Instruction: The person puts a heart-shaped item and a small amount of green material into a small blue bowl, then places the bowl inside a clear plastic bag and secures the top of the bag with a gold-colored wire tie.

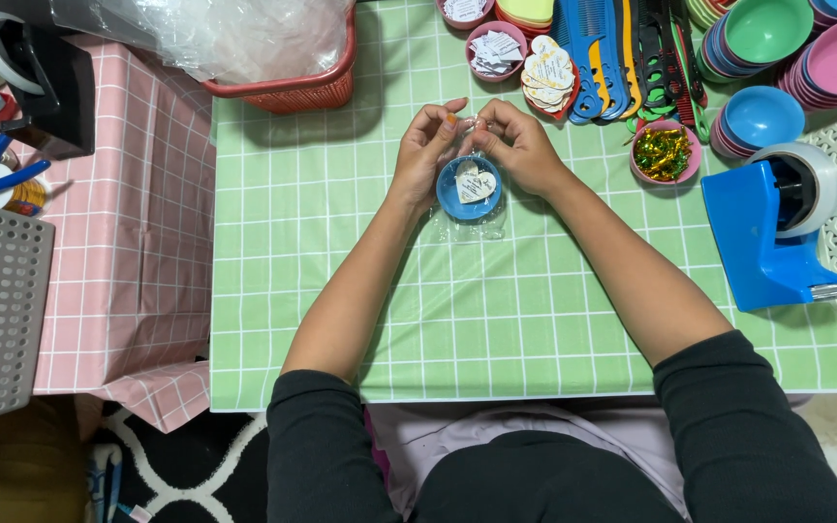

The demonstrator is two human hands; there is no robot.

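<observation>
While the small blue bowl (pixel 469 187) sits in its clear bag (pixel 472 218), left hand (pixel 425 145) and right hand (pixel 515 145) pinch the bag's top just beyond the bowl, equally near.

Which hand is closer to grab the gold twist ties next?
The right hand: the pink bowl of gold twist ties sits on its side, while the left hand is farther away.

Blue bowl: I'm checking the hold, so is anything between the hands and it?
Yes. A clear plastic bag wraps the blue bowl; the left hand and right hand pinch the bag's top, not the bowl.
</observation>
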